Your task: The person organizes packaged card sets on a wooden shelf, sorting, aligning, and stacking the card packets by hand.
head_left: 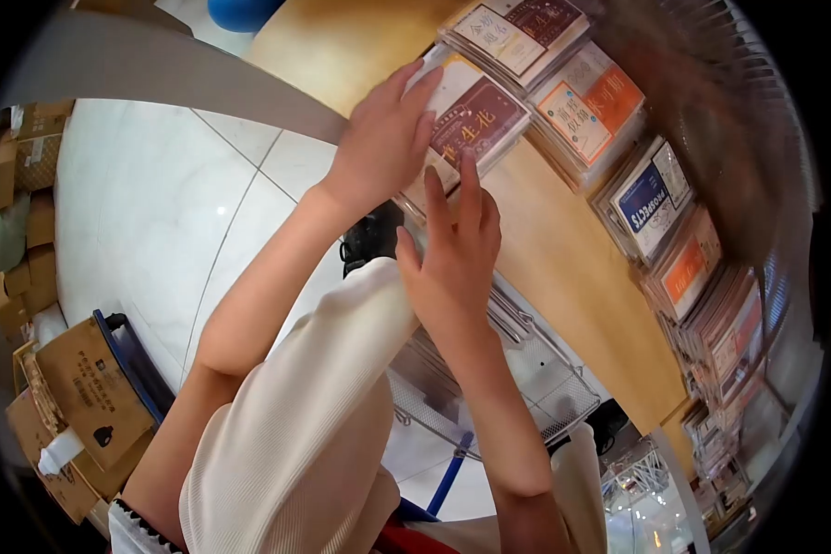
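My left hand (383, 138) rests on the left end of a clear plastic-cased packet (475, 115) with a maroon and yellow label bearing Chinese characters. Its fingers are stretched out across the case. Just below, my right hand (457, 254) has its fingers spread, with the longest fingertip at the packet's near edge. The packet appears to lie on other clear cases at the edge of a wooden counter (563, 245). What lies beneath it is partly hidden by my hands.
Stacks of similar packets, one with an orange label (586, 106) and one with a blue label (651, 203), line the counter's right side. Under my right arm is a wire mesh basket (563, 402). Cardboard boxes (92, 388) stand on the tiled floor (138, 203) at left.
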Demonstrator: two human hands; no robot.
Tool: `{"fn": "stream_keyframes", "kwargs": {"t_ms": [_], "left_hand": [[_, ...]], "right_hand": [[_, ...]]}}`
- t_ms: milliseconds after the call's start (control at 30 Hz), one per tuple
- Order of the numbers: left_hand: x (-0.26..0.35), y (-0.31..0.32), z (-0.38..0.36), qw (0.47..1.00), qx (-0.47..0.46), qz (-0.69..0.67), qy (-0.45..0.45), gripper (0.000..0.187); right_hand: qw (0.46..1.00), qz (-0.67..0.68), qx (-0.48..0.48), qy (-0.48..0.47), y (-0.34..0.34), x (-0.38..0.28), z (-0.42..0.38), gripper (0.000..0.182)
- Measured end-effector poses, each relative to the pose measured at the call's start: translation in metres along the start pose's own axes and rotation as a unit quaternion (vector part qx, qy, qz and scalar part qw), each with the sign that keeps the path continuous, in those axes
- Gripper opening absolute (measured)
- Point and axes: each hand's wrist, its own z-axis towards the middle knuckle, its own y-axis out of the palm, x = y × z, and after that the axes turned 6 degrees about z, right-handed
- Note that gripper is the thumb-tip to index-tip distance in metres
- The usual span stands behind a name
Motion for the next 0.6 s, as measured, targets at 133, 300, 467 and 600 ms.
{"fn": "stream_keyframes", "kwargs": {"t_ms": [133,300,467,600], "left_hand": [[0.011,0.002,0.001,0.988,0.071,0.117,0.073,0.048],[0.046,-0.001,0.009,0.991,0.030,0.013,0.130,0.052],[0.082,0.006,0.001,0.978,-0.048,0.036,0.201,0.056],[0.105,0.019,-0.003,0.965,-0.126,0.062,0.222,0.060]], "right_hand": [[0.994,0.091,0.055,-0.013,-0.008,0.017,-0.007,0.056],[0.976,-0.096,0.190,0.047,-0.073,0.102,-0.027,0.066],[0.918,-0.263,0.222,0.196,-0.157,0.186,-0.049,0.082],[0.914,-0.258,0.189,0.250,-0.176,0.217,-0.055,0.095]]}}
